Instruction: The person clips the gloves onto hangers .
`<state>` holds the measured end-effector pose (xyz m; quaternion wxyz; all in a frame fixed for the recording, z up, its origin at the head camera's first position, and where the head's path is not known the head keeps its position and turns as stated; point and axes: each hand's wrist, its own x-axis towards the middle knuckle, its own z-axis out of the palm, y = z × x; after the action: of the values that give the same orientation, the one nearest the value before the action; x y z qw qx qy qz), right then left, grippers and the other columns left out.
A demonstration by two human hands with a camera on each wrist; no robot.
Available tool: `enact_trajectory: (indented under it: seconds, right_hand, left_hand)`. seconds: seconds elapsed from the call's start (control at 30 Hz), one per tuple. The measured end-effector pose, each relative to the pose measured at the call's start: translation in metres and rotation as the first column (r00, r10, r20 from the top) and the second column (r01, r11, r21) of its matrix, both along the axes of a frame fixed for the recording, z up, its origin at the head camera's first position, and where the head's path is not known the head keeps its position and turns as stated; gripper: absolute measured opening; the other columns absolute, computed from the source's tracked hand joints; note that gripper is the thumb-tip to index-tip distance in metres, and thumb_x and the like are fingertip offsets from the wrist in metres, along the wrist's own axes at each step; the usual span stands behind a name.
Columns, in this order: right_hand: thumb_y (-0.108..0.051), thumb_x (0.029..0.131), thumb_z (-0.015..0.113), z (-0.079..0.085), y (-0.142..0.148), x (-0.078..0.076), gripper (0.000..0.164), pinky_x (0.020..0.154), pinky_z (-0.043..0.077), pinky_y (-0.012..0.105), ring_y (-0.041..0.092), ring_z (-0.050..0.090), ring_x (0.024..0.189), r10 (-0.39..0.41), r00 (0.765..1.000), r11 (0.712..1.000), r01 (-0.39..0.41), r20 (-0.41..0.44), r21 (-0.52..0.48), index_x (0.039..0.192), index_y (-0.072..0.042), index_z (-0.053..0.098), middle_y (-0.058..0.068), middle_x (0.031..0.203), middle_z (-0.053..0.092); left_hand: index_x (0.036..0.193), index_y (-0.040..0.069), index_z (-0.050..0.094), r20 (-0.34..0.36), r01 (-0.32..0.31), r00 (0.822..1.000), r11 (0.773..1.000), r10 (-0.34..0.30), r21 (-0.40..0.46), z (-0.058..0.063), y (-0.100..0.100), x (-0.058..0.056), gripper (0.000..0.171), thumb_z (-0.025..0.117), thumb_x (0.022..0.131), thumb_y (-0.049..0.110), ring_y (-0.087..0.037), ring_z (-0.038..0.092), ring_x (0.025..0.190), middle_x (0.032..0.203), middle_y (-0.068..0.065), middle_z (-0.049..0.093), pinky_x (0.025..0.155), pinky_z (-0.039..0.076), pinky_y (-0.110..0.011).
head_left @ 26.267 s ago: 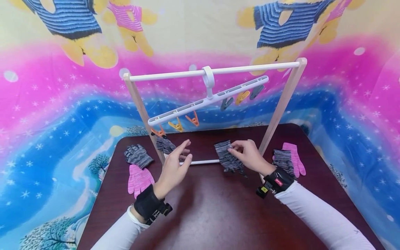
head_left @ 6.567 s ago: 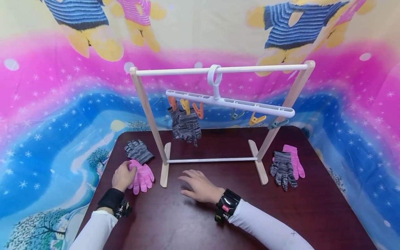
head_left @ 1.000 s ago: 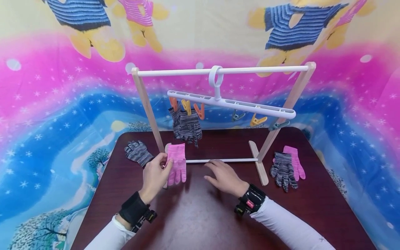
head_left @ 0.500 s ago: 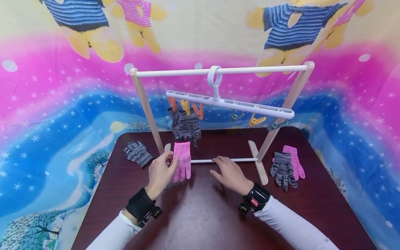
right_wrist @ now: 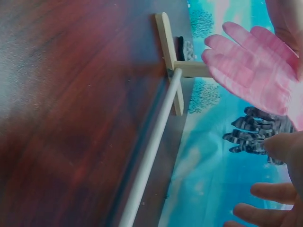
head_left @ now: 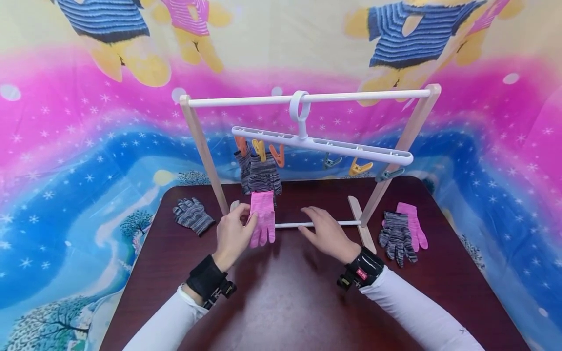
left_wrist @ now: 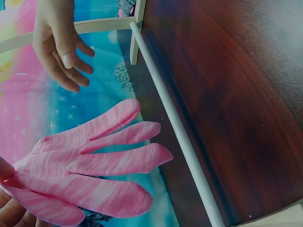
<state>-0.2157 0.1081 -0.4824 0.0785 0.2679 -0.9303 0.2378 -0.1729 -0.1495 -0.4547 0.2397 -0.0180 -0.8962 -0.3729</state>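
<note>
A pink knit glove point(head_left: 263, 219) hangs fingers down from my left hand point(head_left: 233, 234), whose thumb and fingers pinch its side edge. In the left wrist view the pink glove point(left_wrist: 90, 165) spreads its fingers over the rack's low white bar. My right hand point(head_left: 329, 233) holds nothing; its fingers are relaxed, to the right of the glove. Behind the pink glove, two grey striped gloves point(head_left: 265, 174) hang from clips at the left end of the white hanger point(head_left: 303, 140). An orange clip point(head_left: 277, 156) beside them holds nothing.
The hanger hooks over a rack's top bar point(head_left: 246, 101), its right end tilted lower, with a yellow clip point(head_left: 361, 167) and two grey-green ones. A grey glove point(head_left: 193, 215) lies at the table's left; a grey glove point(head_left: 397, 238) overlaps a pink glove point(head_left: 414, 222) at the right.
Since 6.6 s ago the left hand has lifted the pink glove off the table's left side. Over the last second it has moved right and up; the right hand has shifted slightly right.
</note>
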Motion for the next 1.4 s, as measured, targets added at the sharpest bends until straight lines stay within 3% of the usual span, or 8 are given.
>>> enact_trajectory:
  seconds: [0.4,0.57,0.8,1.17,1.4]
  right_hand:
    - [-0.032,0.099,0.064,0.033,-0.011,-0.009,0.056,0.109,0.046,0.050,0.031,0.055,0.135,-0.036,0.999,0.987,0.041,0.035,-0.155,0.146,-0.006,0.050,0.017,0.145,0.057]
    - [-0.031,0.099,0.065,0.049,-0.021,-0.013,0.055,0.105,0.049,0.049,0.030,0.060,0.128,-0.039,0.999,0.973,0.039,0.004,-0.225,0.146,-0.006,0.051,0.016,0.140,0.061]
    - [-0.028,0.099,0.064,0.071,-0.036,-0.022,0.051,0.097,0.053,0.048,0.032,0.064,0.119,-0.058,0.997,0.946,0.036,-0.058,-0.323,0.142,-0.004,0.054,0.015,0.136,0.064]
    - [-0.032,0.100,0.062,0.095,-0.055,-0.038,0.055,0.100,0.053,0.049,0.031,0.063,0.124,-0.096,0.994,0.931,0.071,-0.054,-0.358,0.146,-0.005,0.050,0.015,0.138,0.063]
    - [-0.035,0.099,0.062,0.107,-0.066,-0.046,0.059,0.090,0.054,0.050,0.033,0.065,0.118,-0.100,0.994,0.925,0.075,-0.050,-0.373,0.148,-0.005,0.047,0.016,0.133,0.065]
  left_hand:
    - [0.099,0.013,0.074,-0.038,0.027,0.999,1.000,-0.028,-0.010,0.008,0.010,-0.007,0.014,0.070,0.093,0.025,-0.017,0.069,0.077,0.085,-0.003,0.076,0.065,0.051,-0.039]
    - [0.099,0.013,0.075,-0.053,0.020,0.998,1.000,-0.021,-0.023,0.010,0.012,-0.010,0.014,0.071,0.092,0.024,-0.020,0.065,0.083,0.086,-0.003,0.077,0.067,0.048,-0.041]
    - [0.100,0.011,0.074,-0.022,0.020,1.000,1.000,-0.020,-0.011,0.013,0.013,-0.013,0.016,0.071,0.092,0.024,-0.025,0.063,0.086,0.088,-0.007,0.078,0.069,0.047,-0.043]
    - [0.101,0.011,0.074,-0.019,0.021,1.000,1.000,-0.022,-0.004,0.014,0.017,-0.015,0.015,0.071,0.092,0.023,-0.026,0.064,0.084,0.088,-0.006,0.078,0.071,0.046,-0.043]
    - [0.100,0.010,0.074,-0.025,0.035,0.999,0.999,-0.035,-0.002,0.016,0.018,-0.018,0.015,0.071,0.093,0.022,-0.024,0.067,0.082,0.087,-0.006,0.077,0.072,0.049,-0.043]
